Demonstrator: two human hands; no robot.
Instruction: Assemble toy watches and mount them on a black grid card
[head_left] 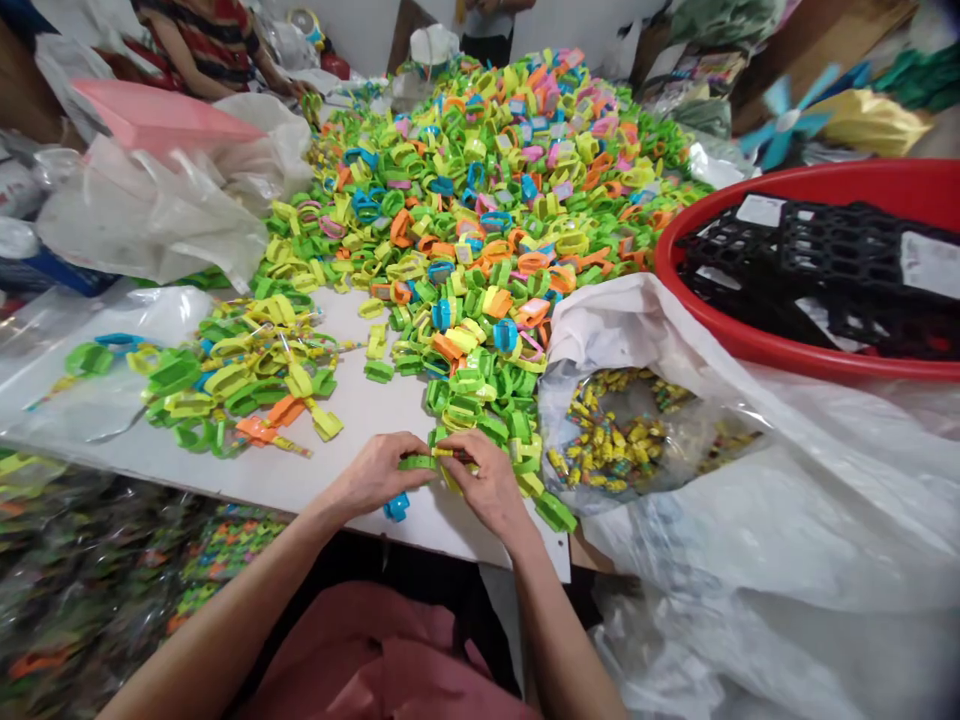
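With my left hand I hold a green plastic piece, the fingers closed around its end. My right hand pinches a small yellow striped piece against it; whether the two are already joined, I cannot say surely. Both are near the front edge of the white table. One blue piece lies just below my left fingers. Beside my right hand is an open bag with many yellow striped pieces.
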